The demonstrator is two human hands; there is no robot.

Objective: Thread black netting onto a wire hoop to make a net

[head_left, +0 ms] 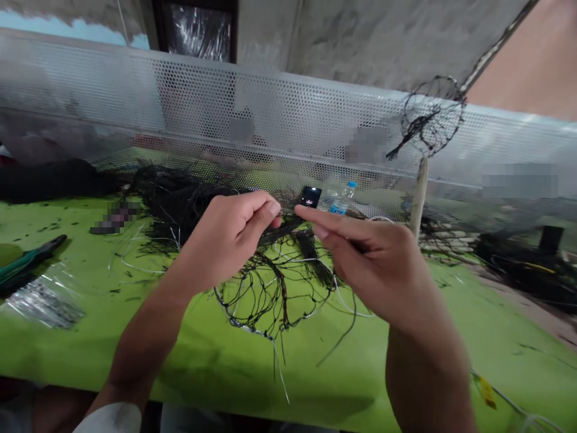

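Note:
My left hand (pixel 241 231) is closed in a pinch, thumb pressed to the curled fingers. My right hand (pixel 376 249) faces it, index finger extended towards the left hand and thumb tucked beneath. A faint thin strand seems to span the small gap between the fingertips; most of it is hidden. Just below both hands, a round black knotted net (pixel 256 294) on a wire hoop sits over the green table, loose ends trailing towards me. Pale wire (pixel 347 304) curves beside my right hand. Behind my left hand lies a heap of black netting (pixel 166 192).
Green-handled pliers (pixel 27 261) and a clear plastic packet (pixel 45 300) lie at left on the green table (pixel 216 367). A phone (pixel 311 195) and water bottle (pixel 345 198) stand before a perforated metal screen (pixel 288 114). Another net hoop (pixel 433 117) tops a wooden post (pixel 419 198).

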